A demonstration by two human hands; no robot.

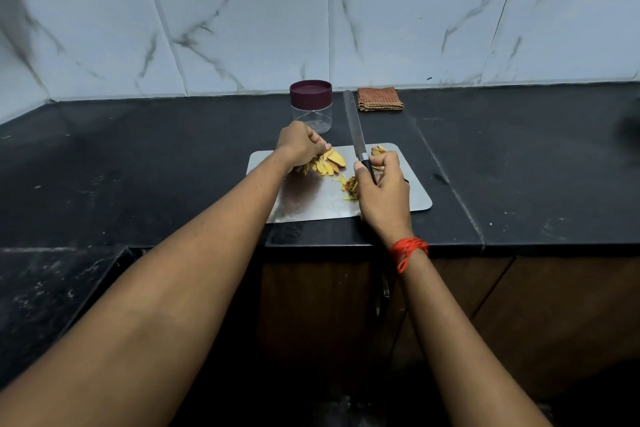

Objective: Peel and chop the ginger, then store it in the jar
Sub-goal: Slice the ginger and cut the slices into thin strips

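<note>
Head view, black stone table (pixel 138 163) against a marbled tile wall. A metal cutting board (pixel 311 198) lay flat near the front edge of the table. Left hand (pixel 303 144) was over the board's far-left corner, fingers (pixel 320 142) curled down and pinching a pile of ginger slices (pixel 330 163), yellow and fanned out on the board. Right hand (pixel 382 187) was closed around the black handle of a knife (pixel 353 125); the blade pointed away from the person toward the wall, tip raised, not touching the ginger. A small heap of thin ginger strips (pixel 349 186) sat just left of the right hand. More ginger scraps (pixel 378 150) lay at the board's far-right corner, peel or flesh unclear. Red thread (pixel 408 250) was tied around the right wrist. Jar (pixel 311 108), clear with a maroon lid still on, stood upright behind the board, just beyond the left hand. It looked empty. A folded checked cloth (pixel 380 99) lay near the wall, right of the jar.
</note>
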